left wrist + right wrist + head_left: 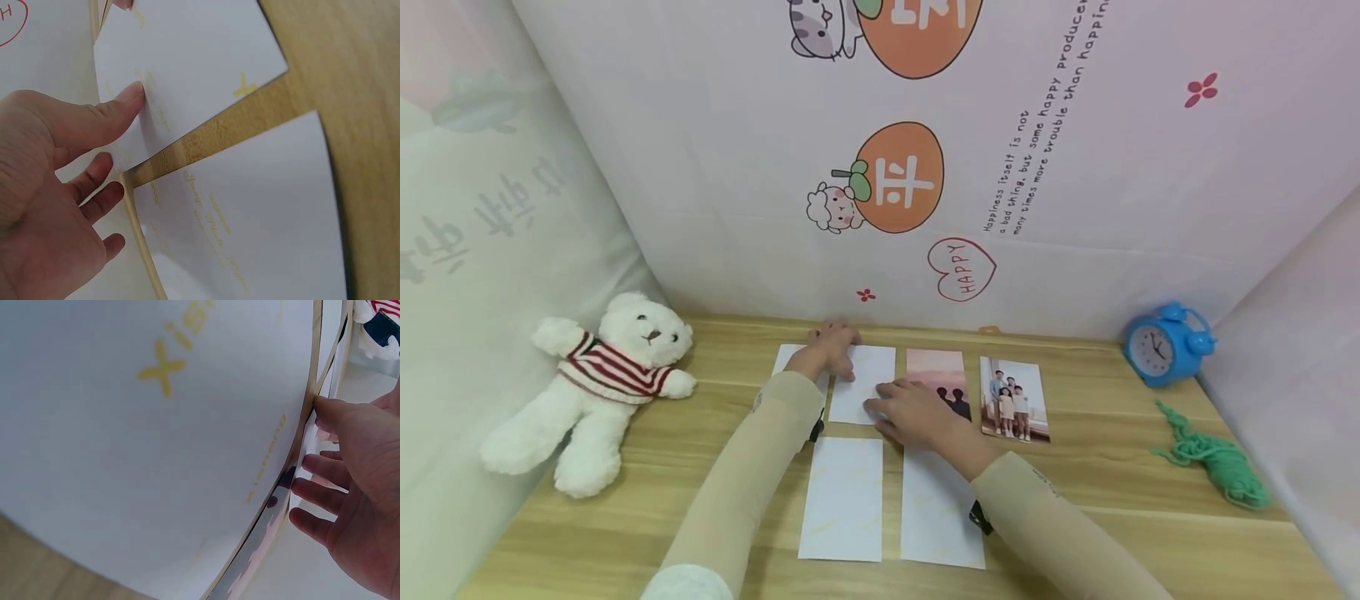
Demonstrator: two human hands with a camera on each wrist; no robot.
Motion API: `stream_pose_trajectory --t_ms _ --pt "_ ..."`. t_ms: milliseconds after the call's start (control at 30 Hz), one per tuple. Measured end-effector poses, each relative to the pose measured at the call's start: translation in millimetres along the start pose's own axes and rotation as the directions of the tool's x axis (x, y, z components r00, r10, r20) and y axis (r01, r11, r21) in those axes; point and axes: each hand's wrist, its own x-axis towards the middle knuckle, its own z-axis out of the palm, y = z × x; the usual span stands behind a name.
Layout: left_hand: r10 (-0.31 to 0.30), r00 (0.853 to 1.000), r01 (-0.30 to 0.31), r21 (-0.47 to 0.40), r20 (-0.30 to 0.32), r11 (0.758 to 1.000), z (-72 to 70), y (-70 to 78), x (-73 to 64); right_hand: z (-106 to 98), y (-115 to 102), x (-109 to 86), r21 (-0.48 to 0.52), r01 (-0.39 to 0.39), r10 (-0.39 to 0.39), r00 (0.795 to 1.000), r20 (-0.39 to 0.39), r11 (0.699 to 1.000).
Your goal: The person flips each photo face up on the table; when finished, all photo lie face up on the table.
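Note:
Several photo prints lie on the wooden table in two rows. My left hand is over the far edge of a face-down print, its thumb on the white back and the other fingers loosely bent. A second white print beside it is partly hidden by that arm. My right hand touches the same face-down print near its right edge, fingers relaxed. It partly covers a pink sunset photo with dark silhouettes. Right of that lies a family photo, face up.
Nearer me lie two more face-down prints, a left one and a right one. A white teddy bear sits at the left. At the right are a blue alarm clock and green yarn. A printed cloth wall rises behind.

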Motion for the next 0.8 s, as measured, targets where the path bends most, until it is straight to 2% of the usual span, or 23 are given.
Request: stream_pose_trajectory --t_ms 200,367,500,667,800 --pt "0.011 1.0 -0.011 -0.033 -0.003 0.999 3.3 -0.6 1.3 0.1 -0.9 1.8 -0.004 -0.019 0.019 1.0 0.022 1.0" --pt "0.037 0.999 -0.039 -0.053 -0.034 0.998 2.2 -1.0 -0.4 0.8 -0.4 4.2 -0.011 -0.031 0.031 0.999 0.036 0.999" --pt "0.053 0.997 -0.059 -0.113 -0.057 0.992 1.4 -2.7 -0.5 0.8 0.3 5.7 -0.011 -0.031 0.032 0.999 0.038 0.999" --pt "0.075 0.993 -0.094 -0.244 -0.086 0.965 0.2 -4.9 -1.3 0.1 0.1 6.7 -0.004 -0.041 0.041 0.998 0.045 0.999" --pt "0.081 0.987 -0.122 -0.327 -0.137 0.937 -0.4 -6.7 0.5 -1.3 -0.2 7.1 0.003 -0.054 0.054 0.997 0.048 0.999"
